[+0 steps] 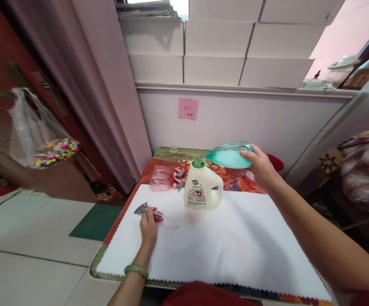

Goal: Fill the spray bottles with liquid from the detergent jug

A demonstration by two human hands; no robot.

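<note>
My right hand [261, 166] grips a green see-through bottle [231, 154], tipped on its side with its neck over the open mouth of a cream detergent jug [202, 187]. The jug stands upright on a white cloth [235, 246] covering the table. My left hand [148, 224] rests on the cloth near the table's left edge, fingers closed around a grey spray trigger head [141, 208]. A green bangle [136, 270] is on my left wrist.
A pink spray bottle [162, 177] with a grey trigger lies behind the jug on the patterned table [235, 180]. A small green cap [173, 149] sits at the far table edge. A pink note [188, 108] hangs on the wall. A bag of coloured beads [41, 136] hangs at left.
</note>
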